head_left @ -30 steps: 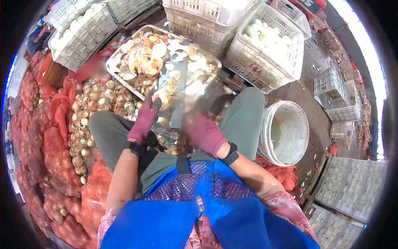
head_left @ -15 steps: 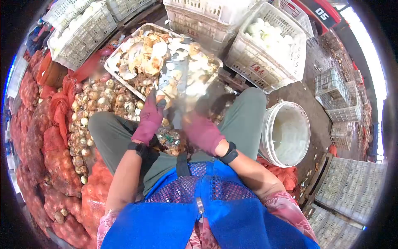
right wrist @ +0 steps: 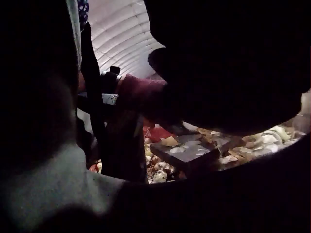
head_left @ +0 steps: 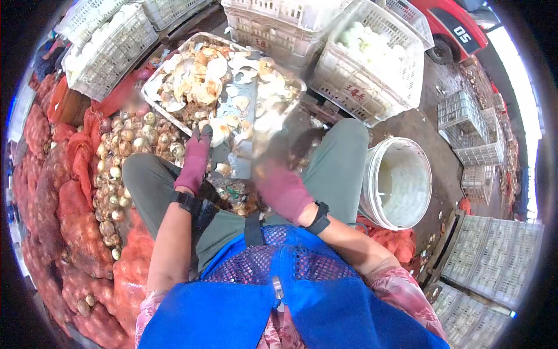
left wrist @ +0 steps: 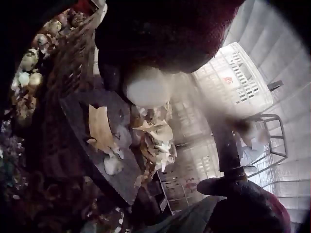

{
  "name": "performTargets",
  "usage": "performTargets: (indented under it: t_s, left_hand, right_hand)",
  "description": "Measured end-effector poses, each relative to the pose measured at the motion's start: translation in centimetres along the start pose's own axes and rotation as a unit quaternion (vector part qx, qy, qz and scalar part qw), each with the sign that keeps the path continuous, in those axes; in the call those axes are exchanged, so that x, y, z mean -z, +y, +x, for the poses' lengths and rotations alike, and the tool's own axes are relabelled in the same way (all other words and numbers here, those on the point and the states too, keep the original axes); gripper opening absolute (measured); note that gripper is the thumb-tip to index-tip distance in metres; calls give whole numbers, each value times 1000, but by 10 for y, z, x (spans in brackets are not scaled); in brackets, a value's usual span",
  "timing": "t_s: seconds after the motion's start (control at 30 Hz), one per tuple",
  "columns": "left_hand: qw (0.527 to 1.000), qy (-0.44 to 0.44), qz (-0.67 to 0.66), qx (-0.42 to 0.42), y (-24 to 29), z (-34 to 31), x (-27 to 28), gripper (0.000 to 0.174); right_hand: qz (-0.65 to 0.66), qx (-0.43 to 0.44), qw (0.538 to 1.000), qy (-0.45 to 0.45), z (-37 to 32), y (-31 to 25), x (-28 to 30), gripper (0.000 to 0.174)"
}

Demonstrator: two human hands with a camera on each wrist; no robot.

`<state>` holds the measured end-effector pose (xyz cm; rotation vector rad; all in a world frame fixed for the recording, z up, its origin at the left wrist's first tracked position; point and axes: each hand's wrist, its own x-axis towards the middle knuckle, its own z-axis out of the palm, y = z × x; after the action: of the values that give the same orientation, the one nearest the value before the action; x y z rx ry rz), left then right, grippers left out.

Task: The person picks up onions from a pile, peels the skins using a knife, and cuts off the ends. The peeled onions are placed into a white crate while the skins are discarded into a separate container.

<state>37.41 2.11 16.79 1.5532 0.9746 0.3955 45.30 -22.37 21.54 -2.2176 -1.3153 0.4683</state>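
My left hand (head_left: 195,160), in a dark-tipped maroon glove, holds a pale peeled-looking onion (left wrist: 148,89) near the close end of the grey board (left wrist: 119,177). In the left wrist view the onion sits just under the glove, above that board with scraps of skin on it. My right hand (head_left: 285,191), gloved alike, grips a knife (left wrist: 226,148) whose dark blade stands up from the fist and blurs toward its far end. In the head view the right fingers are blurred. Dark shapes fill most of the right wrist view, where the left glove (right wrist: 141,94) shows behind the board.
A shallow crate (head_left: 154,99) heaped with onion skins (head_left: 200,72) lies under the board. Unpeeled onions (head_left: 125,139) and red net sacks (head_left: 84,227) cover the left. A white bucket (head_left: 401,186) stands by the right knee, and a crate of peeled onions (head_left: 366,87) stands ahead of it.
My left hand has shifted slightly left, and the onion at its fingertips looks whiter than before. The right hand stays blurred in much the same place. The head view has turned slightly.
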Motion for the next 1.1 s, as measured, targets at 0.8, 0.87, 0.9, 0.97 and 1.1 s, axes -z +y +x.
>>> performTargets:
  t_s: [0.8,0.87,0.9,0.97,1.1]
  left_hand:
    - [983,37,176,-30,16,-3,-24,72]
    - [988,30,147,-29,20,-4,-23,75]
    - [988,30,147,-28,25,-7,-23,75]
    - [989,10,146,-1,37,-14,-21,75]
    - [995,-28,92,-25,26,-12,-15,75]
  right_hand:
    - [-132,-102,984,-54,35,-19,6,47]
    - [-76,-87,992,-58,34,-14,7,47]
    - [-19,-72,995,-61,34,-13,5,48]
    - [34,-84,996,-28,39,8,-23,50]
    - [209,-116,971,4,46,21,-37,52]
